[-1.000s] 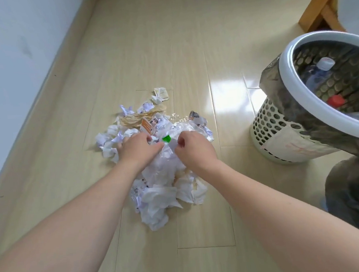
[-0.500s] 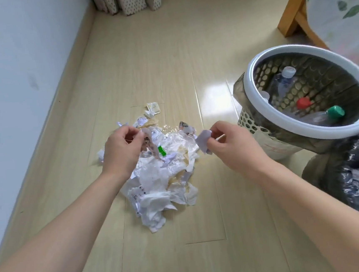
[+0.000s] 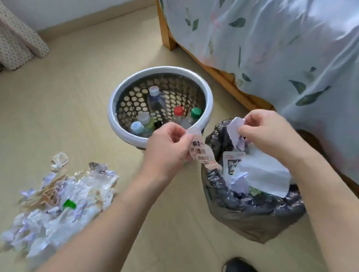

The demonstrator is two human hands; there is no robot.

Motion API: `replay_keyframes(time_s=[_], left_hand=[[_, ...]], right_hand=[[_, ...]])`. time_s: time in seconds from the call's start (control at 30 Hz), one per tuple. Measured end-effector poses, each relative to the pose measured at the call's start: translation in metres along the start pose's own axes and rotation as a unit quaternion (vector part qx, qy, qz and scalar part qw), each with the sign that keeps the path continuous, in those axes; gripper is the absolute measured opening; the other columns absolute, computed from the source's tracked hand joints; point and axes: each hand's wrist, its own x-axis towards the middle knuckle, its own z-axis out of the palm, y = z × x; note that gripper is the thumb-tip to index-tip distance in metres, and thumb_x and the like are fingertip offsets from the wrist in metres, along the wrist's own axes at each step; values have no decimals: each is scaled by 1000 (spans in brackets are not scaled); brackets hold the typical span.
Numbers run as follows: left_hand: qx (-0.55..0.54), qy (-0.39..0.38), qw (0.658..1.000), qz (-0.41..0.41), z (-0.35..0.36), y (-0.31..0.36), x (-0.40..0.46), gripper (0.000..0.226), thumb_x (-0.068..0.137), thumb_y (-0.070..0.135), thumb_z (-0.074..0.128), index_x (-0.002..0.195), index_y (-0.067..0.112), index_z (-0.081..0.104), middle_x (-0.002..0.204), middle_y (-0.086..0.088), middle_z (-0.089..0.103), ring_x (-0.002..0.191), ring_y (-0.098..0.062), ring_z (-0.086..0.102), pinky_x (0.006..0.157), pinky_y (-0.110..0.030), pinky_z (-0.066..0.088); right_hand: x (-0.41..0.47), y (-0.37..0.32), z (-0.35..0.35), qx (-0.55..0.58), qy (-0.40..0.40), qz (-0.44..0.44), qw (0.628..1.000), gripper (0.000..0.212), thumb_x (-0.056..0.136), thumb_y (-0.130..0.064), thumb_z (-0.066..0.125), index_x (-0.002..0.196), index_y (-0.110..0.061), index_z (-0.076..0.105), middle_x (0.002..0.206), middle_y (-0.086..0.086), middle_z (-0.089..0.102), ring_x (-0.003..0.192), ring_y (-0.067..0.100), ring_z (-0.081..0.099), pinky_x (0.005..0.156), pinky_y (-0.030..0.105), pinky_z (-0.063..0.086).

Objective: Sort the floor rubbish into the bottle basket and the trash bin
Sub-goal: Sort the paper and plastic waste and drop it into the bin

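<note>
My left hand [image 3: 167, 146] pinches a crumpled printed paper strip [image 3: 201, 153] that dangles at the near-left edge of the black-bagged trash bin [image 3: 241, 212]. Over the same bin, my right hand [image 3: 267, 131] pinches a small white paper scrap [image 3: 235, 128]. The bin holds white paper and a packet. Behind my hands stands the round white-rimmed bottle basket [image 3: 115, 102], with several capped bottles in it. The rubbish pile [image 3: 56, 203] of crumpled paper, with a green cap showing, lies on the floor at the left.
A bed with a leaf-print cover [image 3: 285, 39] on a wooden frame [image 3: 167, 37] fills the right side, close behind the bin. A dotted curtain [image 3: 3, 40] hangs at the back left. My dark shoe [image 3: 240, 271] is at the bottom edge. Bare wood floor [image 3: 62, 102] lies between.
Both hands lifted paper pieces from the pile and carried them right, over the trash bin. The view swung right, bringing the bed and the bin's inside into sight.
</note>
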Motion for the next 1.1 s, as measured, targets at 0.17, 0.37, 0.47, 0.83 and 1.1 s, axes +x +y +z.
replay_keyframes(time_s=[0.17, 0.37, 0.47, 0.83, 1.1], left_hand=[[170, -81, 981, 39, 94, 8, 12, 9, 85, 27, 59, 78, 22, 60, 73, 3, 66, 71, -20, 64, 68, -39, 56], [359, -153, 921, 5, 149, 1, 14, 14, 86, 6, 47, 74, 11, 45, 72, -6, 50, 71, -31, 51, 53, -32, 35], [356, -124, 925, 36, 145, 2, 12, 11, 86, 7, 47, 77, 11, 43, 73, -7, 53, 70, -33, 51, 50, -34, 33], [263, 3, 954, 146, 32, -28, -8, 13, 92, 17, 56, 103, 17, 63, 95, 3, 66, 85, -16, 60, 77, -39, 50], [295, 31, 953, 59, -67, -114, -50, 11, 93, 21, 56, 102, 21, 63, 93, 6, 65, 77, -13, 56, 72, -30, 46]], right_hand=[[14, 53, -1, -153, -23, 57, 986, 13, 85, -27, 53, 76, -17, 53, 81, 2, 63, 78, 25, 59, 64, 29, 41], [18, 97, 26, -184, -106, 132, 968, 13, 87, -24, 58, 87, -11, 58, 73, 4, 57, 72, 25, 54, 60, 28, 42], [19, 92, 22, -192, -126, 127, 965, 14, 87, -15, 59, 96, -7, 67, 77, 5, 58, 75, 25, 58, 66, 30, 48], [-8, -20, 30, -153, -149, -71, 974, 13, 87, -19, 57, 92, -15, 68, 93, 2, 69, 86, 19, 64, 76, 34, 55], [-39, -74, 153, -163, -225, -188, 942, 22, 86, -22, 52, 104, -18, 65, 107, 1, 66, 104, 22, 59, 85, 32, 49]])
